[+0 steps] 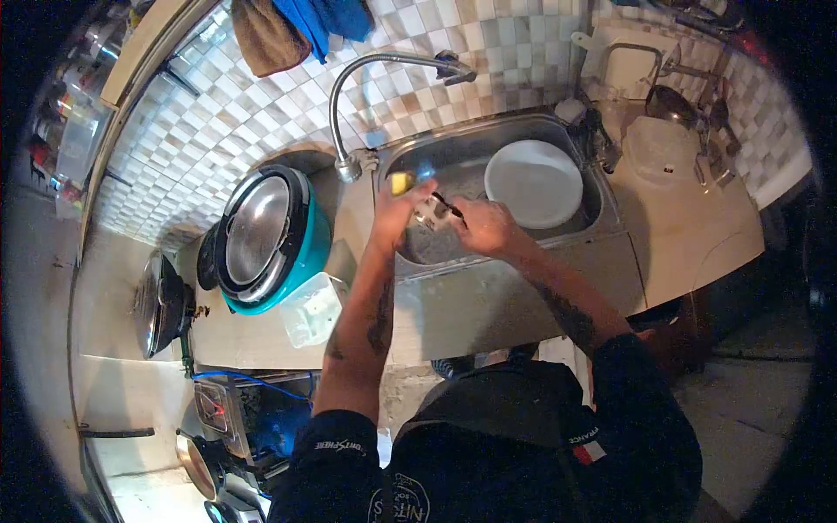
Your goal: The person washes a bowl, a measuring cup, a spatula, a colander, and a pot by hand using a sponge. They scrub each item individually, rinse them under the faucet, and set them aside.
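Over the sink (410, 261), my left hand (397, 209) is closed on a yellow sponge (400, 183). Close beside it, my right hand (488, 228) grips a thin utensil with a dark handle (448, 206). The utensil's other end lies between my hands and is too blurred to make out. A large white basin (534, 183) sits in the right part of the sink, just beyond my right hand. The bent metal faucet (336, 109) arches behind my left hand.
Left of the sink stands a teal tub (316, 235) with a metal bowl (258, 228) in it. A clear plastic container (311, 312) is in front of that. At the right, a translucent container (661, 150) and several utensils lie on the counter. Cloths (270, 39) hang above.
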`<state>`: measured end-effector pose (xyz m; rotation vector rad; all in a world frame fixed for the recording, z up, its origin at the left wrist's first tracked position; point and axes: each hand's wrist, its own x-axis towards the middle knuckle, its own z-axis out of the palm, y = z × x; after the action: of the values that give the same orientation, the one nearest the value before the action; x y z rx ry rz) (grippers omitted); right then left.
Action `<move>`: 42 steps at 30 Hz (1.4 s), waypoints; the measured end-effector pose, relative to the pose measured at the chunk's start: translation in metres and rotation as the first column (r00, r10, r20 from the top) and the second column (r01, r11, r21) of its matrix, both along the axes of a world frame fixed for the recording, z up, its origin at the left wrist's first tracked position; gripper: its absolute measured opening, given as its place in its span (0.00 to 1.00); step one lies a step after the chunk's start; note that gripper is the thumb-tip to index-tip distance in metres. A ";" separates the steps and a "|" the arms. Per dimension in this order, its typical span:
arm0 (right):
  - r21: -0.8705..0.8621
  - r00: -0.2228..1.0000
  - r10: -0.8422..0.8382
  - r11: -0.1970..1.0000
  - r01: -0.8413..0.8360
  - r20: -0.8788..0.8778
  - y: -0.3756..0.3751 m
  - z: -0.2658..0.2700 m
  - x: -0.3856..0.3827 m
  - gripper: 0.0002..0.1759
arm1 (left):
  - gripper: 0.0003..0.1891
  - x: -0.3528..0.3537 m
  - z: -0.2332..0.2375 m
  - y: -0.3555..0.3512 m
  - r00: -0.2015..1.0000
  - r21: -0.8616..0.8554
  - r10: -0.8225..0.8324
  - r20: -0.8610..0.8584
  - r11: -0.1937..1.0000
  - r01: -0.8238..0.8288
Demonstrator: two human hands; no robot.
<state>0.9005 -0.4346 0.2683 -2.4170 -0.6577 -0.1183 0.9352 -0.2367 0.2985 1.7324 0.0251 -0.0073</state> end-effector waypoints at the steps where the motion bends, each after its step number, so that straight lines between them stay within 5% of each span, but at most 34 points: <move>1: -0.004 1.000 -0.005 1.000 0.005 -0.002 -0.001 0.001 -0.001 0.15 | 0.17 -0.004 -0.017 0.004 0.983 -0.230 0.004 -0.181 0.972 -0.046; 4: 0.067 0.999 0.044 0.997 -0.043 -0.019 -0.001 -0.004 -0.008 0.16 | 0.20 -0.020 -0.049 0.018 0.963 -0.609 -0.058 -0.262 0.784 -0.119; 8: 0.260 0.981 0.191 0.947 -0.190 0.020 0.004 -0.010 -0.016 0.16 | 0.15 -0.038 -0.070 0.029 0.937 -0.727 -0.037 -0.347 0.641 -0.244; 12: 0.245 0.970 0.103 0.957 -0.158 0.221 0.010 -0.049 -0.016 0.15 | 0.15 -0.067 -0.051 0.031 0.947 -0.698 -0.043 -0.318 0.686 -0.203; 15: 0.183 0.934 0.198 0.972 -0.147 -0.299 0.006 -0.012 -0.022 0.15 | 0.14 -0.068 -0.077 0.043 0.949 -0.683 -0.031 -0.314 0.702 -0.203; 18: 0.687 0.753 0.480 0.725 -0.051 -0.450 0.010 -0.026 -0.017 0.16 | 0.18 -0.060 -0.113 0.063 0.950 -0.551 0.006 -0.314 0.813 -0.187; 22: 0.721 0.800 0.411 0.692 0.038 -0.436 0.001 -0.041 -0.005 0.18 | 0.23 -0.079 -0.069 0.042 0.984 -0.083 0.148 0.099 0.987 -0.140; 24: 0.701 0.695 0.452 0.705 0.105 -0.559 -0.004 -0.047 0.000 0.22 | 0.25 -0.074 -0.052 0.034 0.926 0.085 0.064 0.371 0.991 -0.103; 27: 0.734 0.558 0.540 0.649 0.200 -0.630 -0.008 -0.044 -0.005 0.19 | 0.26 -0.064 -0.039 0.026 0.852 0.269 0.005 0.524 0.948 -0.171; 30: 0.597 0.640 0.463 0.802 -0.008 -0.613 -0.002 -0.048 -0.010 0.12 | 0.24 -0.055 -0.027 0.022 0.932 0.373 0.114 0.344 0.894 -0.247; 31: 0.722 0.661 0.498 0.685 0.097 -0.561 0.006 -0.055 -0.014 0.13 | 0.24 -0.056 -0.017 0.019 0.929 0.392 0.154 0.336 0.874 -0.287; 33: 0.767 0.857 0.401 0.642 -0.009 -0.325 0.014 -0.069 -0.013 0.14 | 0.24 -0.055 0.006 0.011 0.916 0.425 0.227 0.331 0.830 -0.360; 34: 0.776 0.923 0.334 0.627 -0.067 -0.190 0.017 -0.063 -0.014 0.15 | 0.23 -0.051 0.006 0.009 0.878 0.458 0.110 0.466 0.819 -0.346; 36: 0.789 0.907 0.270 0.606 0.100 -0.323 0.020 -0.053 -0.023 0.16 | 0.22 -0.052 0.001 0.004 0.731 0.523 -0.133 0.669 0.784 -0.336; 37: 0.780 0.891 0.225 0.594 0.196 -0.395 0.025 -0.046 -0.027 0.15 | 0.19 -0.054 0.000 -0.003 0.752 0.583 -0.225 0.619 0.774 -0.248; 40: 0.687 0.938 0.029 0.689 0.232 -0.346 0.022 -0.052 -0.014 0.18 | 0.17 -0.053 0.011 -0.002 0.591 0.835 -0.599 0.540 0.292 -0.467; 42: 0.587 0.978 -0.045 0.793 0.160 -0.205 0.018 -0.066 -0.011 0.20 | 0.16 -0.053 0.008 0.004 0.674 0.938 -0.655 0.342 0.189 -0.291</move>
<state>0.8900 -0.4167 0.2024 -1.8101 -0.3304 -0.1283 0.8822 -0.2326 0.3063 2.9471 -1.0934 0.6646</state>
